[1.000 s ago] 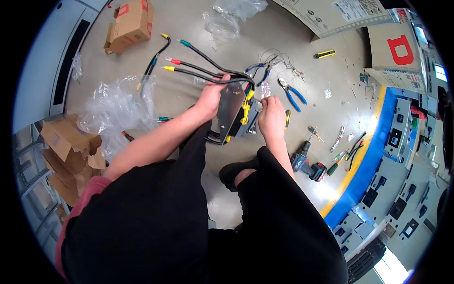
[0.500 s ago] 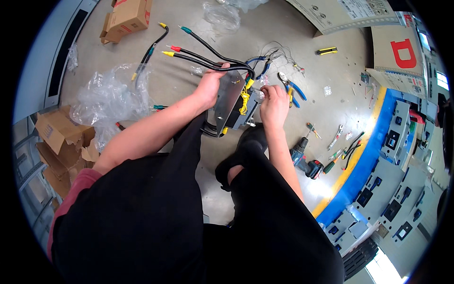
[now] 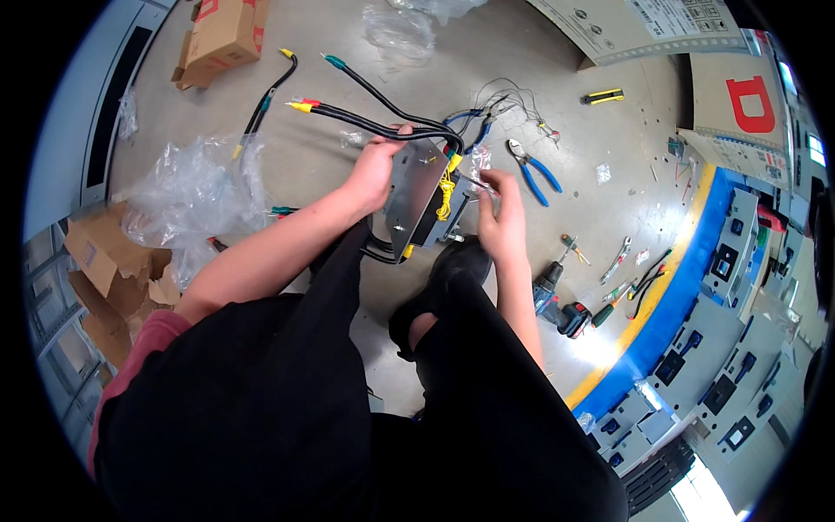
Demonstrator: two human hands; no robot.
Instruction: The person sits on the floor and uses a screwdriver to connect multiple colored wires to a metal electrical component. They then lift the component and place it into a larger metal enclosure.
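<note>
Left hand (image 3: 372,170) has its grip clamped on the top edge of a grey metal plate (image 3: 412,193), held upright above the floor between both hands, thick black cables (image 3: 383,117) coming off its top. Right hand (image 3: 500,209) pinches a small clear plastic bag (image 3: 477,181) beside the plate's yellow wires (image 3: 445,187). Blue-handled pliers (image 3: 532,170) lie on the floor (image 3: 330,52) nearby, a cordless drill (image 3: 557,300) by the right forearm.
</note>
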